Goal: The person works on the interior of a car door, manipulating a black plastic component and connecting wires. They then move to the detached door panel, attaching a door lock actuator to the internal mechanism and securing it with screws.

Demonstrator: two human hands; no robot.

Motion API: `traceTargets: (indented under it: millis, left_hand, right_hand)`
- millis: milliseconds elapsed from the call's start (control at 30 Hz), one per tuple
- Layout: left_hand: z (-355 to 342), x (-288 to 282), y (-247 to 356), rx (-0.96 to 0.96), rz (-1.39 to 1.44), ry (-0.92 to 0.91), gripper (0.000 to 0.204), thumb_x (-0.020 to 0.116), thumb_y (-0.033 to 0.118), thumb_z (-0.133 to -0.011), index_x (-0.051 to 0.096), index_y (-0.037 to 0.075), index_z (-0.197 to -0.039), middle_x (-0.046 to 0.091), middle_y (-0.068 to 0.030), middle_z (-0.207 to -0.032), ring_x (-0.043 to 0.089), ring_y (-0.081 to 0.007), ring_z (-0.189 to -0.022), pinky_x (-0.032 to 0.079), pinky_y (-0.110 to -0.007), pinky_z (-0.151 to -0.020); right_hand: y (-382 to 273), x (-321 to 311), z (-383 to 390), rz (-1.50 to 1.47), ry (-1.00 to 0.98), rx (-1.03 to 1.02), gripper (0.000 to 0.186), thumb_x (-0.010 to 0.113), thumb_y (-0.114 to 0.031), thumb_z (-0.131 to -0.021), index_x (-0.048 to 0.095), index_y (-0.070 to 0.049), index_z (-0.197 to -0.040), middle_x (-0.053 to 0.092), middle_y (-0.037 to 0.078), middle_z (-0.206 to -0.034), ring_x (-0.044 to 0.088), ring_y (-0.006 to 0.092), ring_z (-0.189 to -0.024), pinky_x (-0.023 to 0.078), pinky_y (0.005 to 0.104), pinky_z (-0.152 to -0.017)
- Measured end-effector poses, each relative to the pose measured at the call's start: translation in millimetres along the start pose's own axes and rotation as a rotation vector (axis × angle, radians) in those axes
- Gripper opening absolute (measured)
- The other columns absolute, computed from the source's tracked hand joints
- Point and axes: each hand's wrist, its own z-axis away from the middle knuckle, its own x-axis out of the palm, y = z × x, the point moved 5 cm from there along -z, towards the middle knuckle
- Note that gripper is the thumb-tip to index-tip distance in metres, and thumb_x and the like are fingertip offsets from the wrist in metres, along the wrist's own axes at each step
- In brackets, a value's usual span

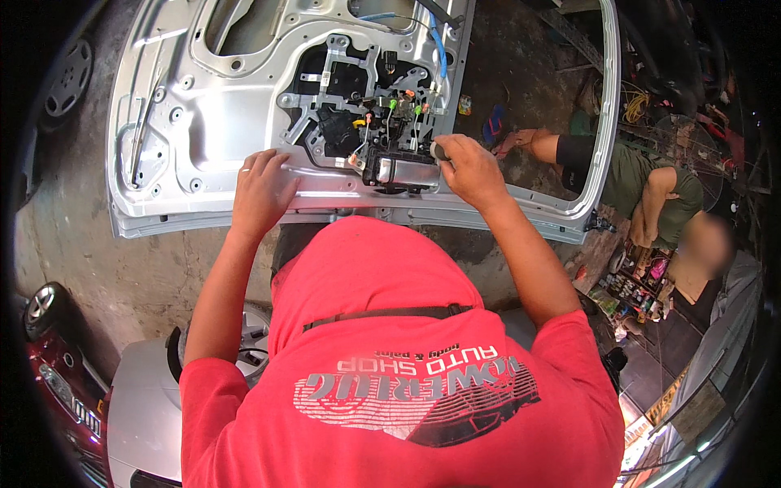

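Note:
A silver car door (236,98) lies in front of me with its inner side up. My left hand (267,189) rests on the door's near edge, fingers stretched out and holding nothing. My right hand (472,169) is closed at the right end of a silver and black box-shaped unit (403,172). A small dark rounded end (439,151) shows by its fingertips; what it belongs to is hidden. Just beyond the unit, a black mechanism (390,118) with green, orange and yellow clips sits in the door's opening.
A blue cable (439,49) runs along the panel. Right of it is the open window frame (608,106). Another person (659,191) sits beyond the frame, near a rack of small items (639,285). A red car (69,390) stands at the lower left.

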Motion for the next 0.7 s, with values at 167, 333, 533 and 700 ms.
traceTargets:
  millis: [167, 333, 533, 700]
  left_hand:
    - [0.2, 1.2, -1.2, 0.006, -0.004, -0.001, 0.045, 0.081, 0.025, -0.089, 0.07, 0.005, -0.128, 0.066, -0.0163, -0.136, 0.057, -0.0387, -0.132, 0.046, -0.048, -0.111]
    - [1.0, 0.9, -2.2, 0.017, -0.004, 0.011, 0.044, 0.081, 0.025, -0.09, 0.071, 0.005, -0.127, 0.066, -0.0155, -0.136, 0.058, -0.0382, -0.131, 0.046, -0.048, -0.111]
    - [1.8, 0.9, -3.4, 0.021, -0.013, 0.009, 0.043, 0.081, 0.025, -0.089, 0.071, 0.006, -0.127, 0.066, -0.0151, -0.137, 0.058, -0.0371, -0.132, 0.047, -0.048, -0.111]
    - [1.8, 2.2, -5.1, 0.02, -0.018, 0.017, 0.042, 0.081, 0.026, -0.089, 0.073, 0.006, -0.125, 0.066, -0.0151, -0.137, 0.058, -0.0367, -0.132, 0.047, -0.048, -0.111]
  right_hand:
    - [2.0, -6.5, -17.4, 0.263, -0.39, 0.399, 0.046, 0.077, -0.044, -0.094, 0.068, -0.004, -0.115, 0.074, 0.017, -0.103, 0.074, 0.0409, -0.098, 0.059, 0.0528, -0.08]
    - [-1.2, -4.4, -11.5, 0.209, -0.224, 0.237, 0.043, 0.075, -0.039, -0.095, 0.066, -0.003, -0.117, 0.073, 0.017, -0.1, 0.075, 0.0415, -0.096, 0.059, 0.0536, -0.079]
    - [-15.0, -5.2, -2.9, 0.239, -0.166, -0.02, 0.042, 0.073, -0.031, -0.096, 0.065, -0.005, -0.127, 0.073, 0.018, -0.101, 0.074, 0.0405, -0.096, 0.058, 0.0535, -0.08]
    - [-17.8, -4.2, -13.2, 0.274, -0.278, 0.246, 0.04, 0.069, -0.04, -0.1, 0.073, -0.001, -0.107, 0.077, 0.021, -0.091, 0.076, 0.0421, -0.09, 0.06, 0.0538, -0.078]
